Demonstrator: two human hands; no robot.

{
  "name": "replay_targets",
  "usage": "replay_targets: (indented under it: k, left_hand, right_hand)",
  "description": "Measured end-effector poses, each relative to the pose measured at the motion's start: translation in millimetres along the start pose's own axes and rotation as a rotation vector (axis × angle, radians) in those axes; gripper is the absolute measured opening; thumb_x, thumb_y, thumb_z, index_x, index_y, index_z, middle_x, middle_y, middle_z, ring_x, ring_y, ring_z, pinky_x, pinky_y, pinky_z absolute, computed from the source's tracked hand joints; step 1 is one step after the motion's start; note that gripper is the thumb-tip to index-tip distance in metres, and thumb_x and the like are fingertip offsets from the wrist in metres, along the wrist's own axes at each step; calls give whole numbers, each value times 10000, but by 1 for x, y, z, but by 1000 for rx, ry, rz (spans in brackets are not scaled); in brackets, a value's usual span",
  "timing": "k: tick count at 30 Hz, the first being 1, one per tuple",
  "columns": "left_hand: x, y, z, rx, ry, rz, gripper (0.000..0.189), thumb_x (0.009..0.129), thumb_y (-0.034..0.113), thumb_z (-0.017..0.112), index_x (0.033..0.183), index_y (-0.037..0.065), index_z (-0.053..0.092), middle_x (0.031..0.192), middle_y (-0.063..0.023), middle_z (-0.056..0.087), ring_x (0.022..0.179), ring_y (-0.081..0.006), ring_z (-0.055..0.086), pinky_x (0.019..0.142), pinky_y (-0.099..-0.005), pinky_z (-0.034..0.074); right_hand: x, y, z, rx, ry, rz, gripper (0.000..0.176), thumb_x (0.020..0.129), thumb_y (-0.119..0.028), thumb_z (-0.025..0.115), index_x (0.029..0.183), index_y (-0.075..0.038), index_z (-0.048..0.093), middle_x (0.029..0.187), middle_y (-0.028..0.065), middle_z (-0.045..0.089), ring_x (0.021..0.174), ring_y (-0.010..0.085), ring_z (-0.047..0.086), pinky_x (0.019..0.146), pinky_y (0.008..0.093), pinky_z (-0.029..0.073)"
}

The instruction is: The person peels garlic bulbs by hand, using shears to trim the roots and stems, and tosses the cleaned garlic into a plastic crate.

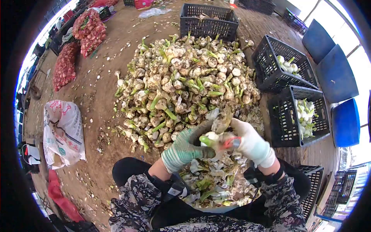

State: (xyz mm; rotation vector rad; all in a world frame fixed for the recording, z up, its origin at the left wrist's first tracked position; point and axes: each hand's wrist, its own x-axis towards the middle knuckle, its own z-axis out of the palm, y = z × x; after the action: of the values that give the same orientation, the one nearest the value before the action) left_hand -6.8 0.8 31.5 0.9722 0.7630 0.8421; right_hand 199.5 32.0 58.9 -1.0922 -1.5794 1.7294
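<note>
My left hand (184, 149), in a green-and-white striped glove, grips a garlic bulb (210, 137) with a short green stem pointing left. My right hand (252, 144), in a white glove, is closed around a small red-handled tool (232, 143) at the bulb's right side. That tool is smeared by motion, so its blade or tip cannot be made out. Loose brownish skin (222, 121) sticks up between the two hands. Just beyond them rises a large heap of garlic bulbs (185, 85) with cut stems, many soiled. Peeled skins (210, 181) lie heaped below my hands, between my knees.
Two black crates (284, 83) (276, 120) on the right hold cleaner white bulbs. Another black crate (208, 27) stands behind the heap. Blue containers (336, 75) line the far right. A white sack (63, 133) and red mesh bags (65, 65) lie on the left.
</note>
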Motion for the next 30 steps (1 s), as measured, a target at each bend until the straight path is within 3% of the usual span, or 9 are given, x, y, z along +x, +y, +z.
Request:
replay_targets:
  k: [2, 9, 11, 13, 14, 17, 21, 25, 30]
  left_hand:
    - [-2, 1, -2, -72, -35, -93, 785, 655, 6, 725, 1322, 5, 309, 1235, -76, 468, 1113, -153, 447, 937, -291, 382]
    - [0, -7, -3, -76, -64, -96, 709, 707, -7, 671, 1324, 37, 324, 1135, -40, 516, 1003, -124, 501, 868, -282, 429]
    - [-2, 5, 2, -61, -38, -157, 623, 717, -2, 662, 1276, 34, 389, 1100, -30, 537, 976, -119, 514, 846, -276, 439]
    - [0, 2, 1, -225, -111, -134, 530, 716, 11, 667, 1201, 32, 454, 1064, -23, 555, 960, -116, 520, 831, -275, 443]
    - [0, 1, 1, -228, -107, -134, 530, 716, 11, 667, 1201, 32, 454, 1064, -23, 555, 960, -116, 520, 831, -275, 443]
    - [3, 0, 6, -100, -3, -127, 475, 706, 31, 684, 1139, 35, 489, 1040, -18, 562, 949, -113, 523, 833, -275, 439]
    - [3, -9, 7, -125, 36, -104, 593, 691, 38, 693, 1223, 37, 432, 1022, -18, 563, 938, -116, 524, 840, -270, 432]
    - [0, 9, 13, -157, -107, -153, 675, 686, 21, 679, 1284, 31, 366, 1012, -26, 562, 903, -111, 530, 782, -242, 450]
    - [4, -14, 6, -109, -89, -135, 643, 689, -2, 676, 1269, 23, 398, 1004, -45, 575, 807, -121, 570, 699, -277, 492]
  right_hand:
    - [-2, -17, -6, 182, -86, 241, 506, 768, -277, 642, 1121, 40, 468, 924, 89, 595, 856, 134, 568, 721, 246, 460]
    - [8, -4, 0, 225, -201, 48, 401, 775, -202, 640, 1055, 35, 479, 926, 59, 565, 755, 118, 576, 629, 231, 465]
    - [7, 1, -20, -4, -209, 166, 354, 781, -185, 625, 1031, 33, 499, 934, 59, 574, 753, 117, 571, 630, 232, 463]
    - [7, 17, -36, -799, -284, -647, 324, 792, -209, 603, 1012, 17, 532, 890, 43, 594, 743, 108, 569, 632, 229, 462]
    - [-7, -3, -23, -222, -150, 95, 288, 785, -196, 600, 984, 9, 560, 842, 40, 610, 757, 104, 564, 646, 242, 463]
    - [-16, -20, 2, 101, 33, 247, 304, 754, -191, 634, 969, 14, 569, 835, 57, 614, 764, 112, 568, 663, 271, 467]
    - [-18, -2, 22, -528, 216, -139, 308, 715, -135, 636, 977, 11, 566, 843, 165, 621, 778, 200, 618, 684, 295, 469]
    - [-3, 12, 0, -114, 241, 197, 309, 724, -110, 631, 1006, 0, 571, 846, 138, 613, 814, 243, 606, 742, 315, 462]
    - [0, -11, -1, -476, -65, -345, 410, 665, -151, 723, 1022, -25, 566, 1013, 93, 576, 925, 212, 552, 826, 314, 423]
